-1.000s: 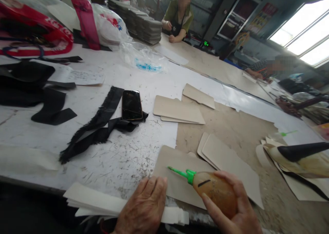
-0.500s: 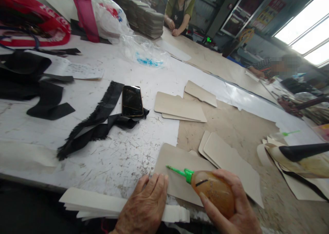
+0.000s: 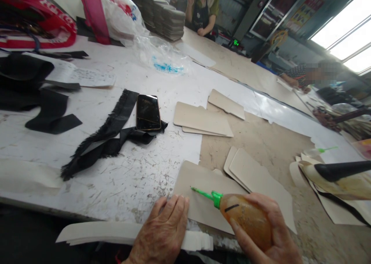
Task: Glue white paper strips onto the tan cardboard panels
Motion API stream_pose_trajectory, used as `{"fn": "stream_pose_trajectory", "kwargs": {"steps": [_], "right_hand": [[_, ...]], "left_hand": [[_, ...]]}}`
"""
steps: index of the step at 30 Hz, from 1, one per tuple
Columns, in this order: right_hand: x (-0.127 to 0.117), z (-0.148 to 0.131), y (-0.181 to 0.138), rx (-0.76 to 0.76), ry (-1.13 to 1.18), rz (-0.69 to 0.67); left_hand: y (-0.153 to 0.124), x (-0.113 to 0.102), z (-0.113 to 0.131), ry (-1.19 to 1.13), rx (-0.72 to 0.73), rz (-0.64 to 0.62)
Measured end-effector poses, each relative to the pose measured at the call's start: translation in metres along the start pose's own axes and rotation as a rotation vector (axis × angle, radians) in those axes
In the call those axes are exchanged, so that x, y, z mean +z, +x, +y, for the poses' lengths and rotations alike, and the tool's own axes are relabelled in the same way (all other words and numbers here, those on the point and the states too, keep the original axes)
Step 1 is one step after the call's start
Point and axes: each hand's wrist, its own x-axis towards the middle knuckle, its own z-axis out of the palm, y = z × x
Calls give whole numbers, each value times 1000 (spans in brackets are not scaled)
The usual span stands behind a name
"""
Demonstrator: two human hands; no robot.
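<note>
In my right hand [image 3: 272,233] is a squeeze bottle [image 3: 246,217] of amber liquid, fingers and thumb wrapped round its body. Its thin green nozzle points left, over a beige panel [image 3: 203,202] lying at the table's front edge. My left hand [image 3: 165,229] lies flat with fingers stretched out, its fingertips at the panel's left edge. Under that palm a stack of white strips [image 3: 101,232] runs along the table edge, the left end jutting past it. The hand hides the middle of the strips.
More beige panels [image 3: 261,175] lie to the right and further back [image 3: 199,119]. A phone [image 3: 148,112] rests on black fabric strips [image 3: 101,140]. Plastic bags [image 3: 121,16] and stacked pieces [image 3: 162,18] stand behind. At far right is a black-handled item [image 3: 342,171]. Two people work beyond.
My right hand and the squeeze bottle have shifted slightly right. The left end of the white strips has spread further left and bends. The person at the back has raised a hand.
</note>
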Motion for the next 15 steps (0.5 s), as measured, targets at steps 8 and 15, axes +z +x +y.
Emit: {"fn": "stream_pose_trajectory", "kwargs": {"steps": [8, 15], "right_hand": [[2, 1, 2, -83, -18, -20], [5, -2, 7, -177, -5, -63]], "left_hand": [[2, -1, 0, 13, -1, 33], [0, 0, 0, 8, 8, 55]]}}
